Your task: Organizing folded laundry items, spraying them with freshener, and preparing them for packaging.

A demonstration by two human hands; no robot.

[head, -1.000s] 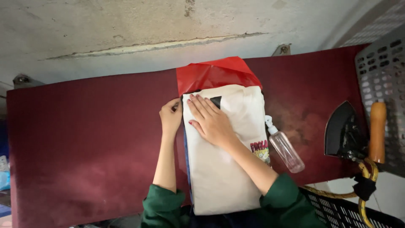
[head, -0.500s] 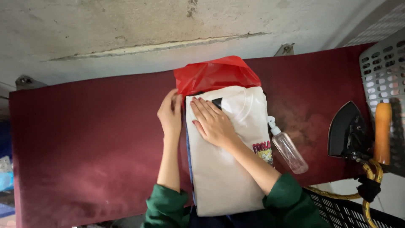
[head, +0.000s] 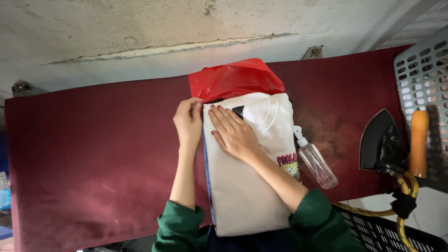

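While our right hand (head: 235, 135) lay flat, fingers spread, on the soft, light folded white shirt (head: 247, 186), our left hand (head: 188, 122) seemingly pinched its edge, fingers curled together.

A folded shirt (head: 252, 186) is lying on a padded table (head: 93, 158), its far end overlapping a plastic bag (head: 235, 79). The right hand (head: 235, 135) is resting flat on the shirt; the left hand (head: 188, 122) is touching its left edge. A spray bottle (head: 316, 161) is lying just right of the shirt, and an iron (head: 382, 144) is sitting farther right beside a basket (head: 422, 74).
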